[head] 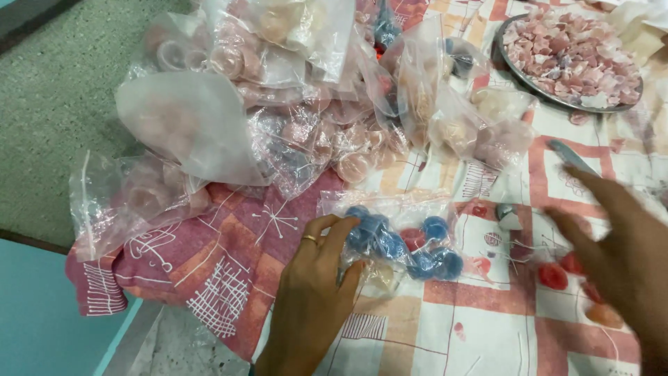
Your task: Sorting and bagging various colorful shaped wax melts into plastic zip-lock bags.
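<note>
Looking down from the head camera, two bare hands work over a cloth (229, 278) printed in red, pink and cream squares, spread on a grey counter (49, 104). Left hand (309, 292), with a gold ring (309, 239) on one finger, pinches the near end of a small clear bag (396, 237) between thumb and curled fingertips. This bag lies flat on the cloth at the middle of the view, just in front of the hands, and holds round blue pieces, about five that can be counted, with one red piece among them; the plastic is crinkled and glossy, so the exact count is unsure. Right hand (616, 244) hovers at the right edge, blurred, fingers spread and holding nothing, above a few loose red pieces (553, 276) lying on the cloth, two or three in sight. Behind the blue bag sits a heap of more clear bags (299, 90), roughly eight to ten, overlapping so they cannot be counted exactly; most hold pale pink or peach round pieces, and one at the top holds dark blue ones. One frosted bag (188, 125) rests on the left of the heap. At the top right stands one round metal plate (511, 66) piled with small pink and white chunks. A small white and grey piece (508, 217) lies between the blue bag and the right hand
</note>
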